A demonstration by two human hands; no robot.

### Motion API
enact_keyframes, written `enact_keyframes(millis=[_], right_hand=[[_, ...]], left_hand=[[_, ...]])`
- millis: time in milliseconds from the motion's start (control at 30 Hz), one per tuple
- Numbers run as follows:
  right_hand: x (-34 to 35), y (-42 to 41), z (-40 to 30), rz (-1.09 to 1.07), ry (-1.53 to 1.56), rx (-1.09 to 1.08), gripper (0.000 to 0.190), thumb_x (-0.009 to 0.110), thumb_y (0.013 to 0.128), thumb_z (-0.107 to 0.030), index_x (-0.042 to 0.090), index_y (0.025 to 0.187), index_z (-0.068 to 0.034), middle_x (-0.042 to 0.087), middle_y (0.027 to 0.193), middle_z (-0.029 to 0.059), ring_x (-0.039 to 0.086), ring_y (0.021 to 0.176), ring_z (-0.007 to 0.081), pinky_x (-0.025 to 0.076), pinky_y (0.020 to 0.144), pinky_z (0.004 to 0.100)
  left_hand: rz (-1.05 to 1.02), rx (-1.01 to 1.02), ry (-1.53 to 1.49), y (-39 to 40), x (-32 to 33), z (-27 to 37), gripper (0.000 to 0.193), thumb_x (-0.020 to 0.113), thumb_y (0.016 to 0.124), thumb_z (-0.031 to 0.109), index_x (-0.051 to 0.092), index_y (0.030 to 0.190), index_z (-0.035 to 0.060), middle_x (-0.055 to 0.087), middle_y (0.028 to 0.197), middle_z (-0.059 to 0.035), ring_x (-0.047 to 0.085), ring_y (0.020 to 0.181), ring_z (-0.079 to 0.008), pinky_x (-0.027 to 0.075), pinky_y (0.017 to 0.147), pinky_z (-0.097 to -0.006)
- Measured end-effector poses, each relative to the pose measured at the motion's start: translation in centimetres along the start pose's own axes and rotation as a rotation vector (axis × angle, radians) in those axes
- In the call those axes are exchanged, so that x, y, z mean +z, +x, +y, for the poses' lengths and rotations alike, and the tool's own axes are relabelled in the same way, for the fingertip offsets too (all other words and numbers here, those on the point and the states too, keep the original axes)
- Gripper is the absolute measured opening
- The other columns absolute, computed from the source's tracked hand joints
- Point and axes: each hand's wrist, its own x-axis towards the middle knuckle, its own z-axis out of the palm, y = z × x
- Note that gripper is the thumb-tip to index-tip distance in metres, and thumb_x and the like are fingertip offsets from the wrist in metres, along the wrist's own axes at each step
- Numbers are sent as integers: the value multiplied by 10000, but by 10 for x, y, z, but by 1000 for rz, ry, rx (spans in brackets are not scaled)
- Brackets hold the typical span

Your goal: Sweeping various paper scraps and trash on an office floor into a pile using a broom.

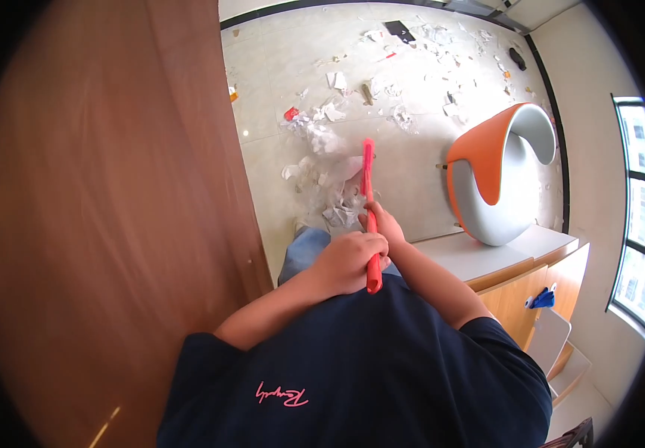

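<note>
Both my hands hold a long red handle (pixel 372 224), which points away from me over the floor. My left hand (pixel 351 259) wraps the part nearest my chest, just above the handle's hollow end. Farther along, my right hand (pixel 387 227) grips it too. The far part turns translucent pink and is blurred; it looks like a broom, but I cannot make out its head. Beside that far part lies a heap of crumpled plastic and paper litter (pixel 325 140). More crumpled plastic (pixel 342 215) is on the floor near my feet.
A brown wooden panel (pixel 132 168) rises close on my left. To the right are an orange and grey tub chair (pixel 479 157) and a low wooden cabinet (pixel 515 288) with a blue cloth (pixel 543 298). Scattered litter, including a black flat piece (pixel 400 32), covers the tiled floor (pixel 294 45) ahead.
</note>
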Motion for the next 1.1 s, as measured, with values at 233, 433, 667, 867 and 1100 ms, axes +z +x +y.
enact_keyframes(millis=[233, 433, 667, 867, 1100], right_hand=[[39, 6, 16, 12, 52, 98, 443, 659, 941, -428, 550, 1245, -123, 709, 1051, 256, 676, 1025, 437, 527, 869, 516], [83, 33, 13, 5, 83, -13, 430, 670, 937, -405, 543, 1240, -128, 708, 1041, 255, 676, 1023, 443, 528, 862, 513], [61, 27, -6, -38, 321, 3, 361, 657, 957, -320, 518, 1230, -128, 693, 1042, 225, 668, 994, 438, 533, 845, 491], [2, -1, 31, 16, 577, -58, 359, 661, 970, -244, 547, 1276, -95, 679, 928, 166, 692, 888, 301, 540, 777, 392], [-131, -56, -36, -33, 100, -136, 275, 656, 976, -253, 626, 1173, -64, 682, 902, 132, 694, 832, 245, 540, 764, 375]], left_hand=[[-61, -155, -123, -11, -19, -45, 162, 734, 887, 151, 637, 967, 48, 693, 915, -141, 676, 838, -341, 530, 750, -397], [-20, -114, -105, -25, -41, -69, 177, 747, 880, 152, 662, 1002, 55, 707, 905, -135, 687, 823, -327, 543, 762, -387], [-75, 67, 19, -16, -40, -45, 187, 757, 873, 156, 676, 1002, 47, 719, 928, -132, 692, 864, -328, 545, 780, -388], [75, 237, -113, 0, -6, -28, 539, 754, 910, 237, 554, 1379, 60, 532, 1389, -169, 628, 1043, -264, 530, 902, -379], [-6, -510, -181, -11, 39, -75, 559, 725, 927, 285, 540, 1400, 52, 565, 1360, -153, 613, 970, -241, 529, 884, -362]])
